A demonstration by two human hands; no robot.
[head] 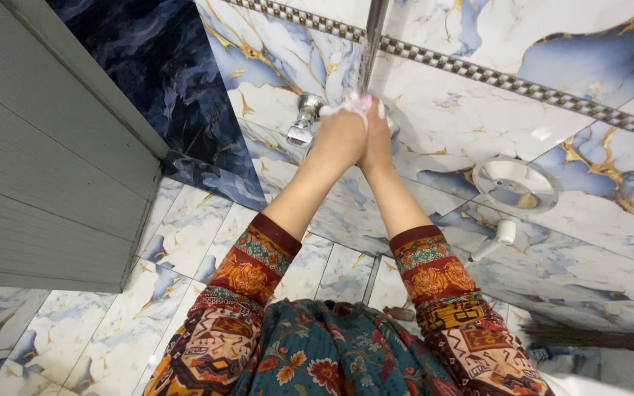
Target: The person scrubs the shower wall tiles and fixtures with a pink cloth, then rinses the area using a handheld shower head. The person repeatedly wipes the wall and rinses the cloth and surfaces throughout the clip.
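Both arms reach out to the marble-tiled wall. My left hand point(339, 136) and my right hand point(377, 139) are pressed together side by side, fingers wrapped around a small white soapy thing point(348, 105) right beside a chrome wall tap point(304, 117). A thin chrome pipe point(370, 40) rises up the wall just above the fingers. The fingertips are partly hidden by white foam. Patterned red and orange sleeves cover both forearms from the wrist down.
A grey panelled door point(45, 161) stands at the left. A round chrome soap dish point(515, 183) hangs on the wall at the right, with a white tap point(497, 238) below it. A broom point(596, 339) lies low right. The floor is marble tile point(185, 242).
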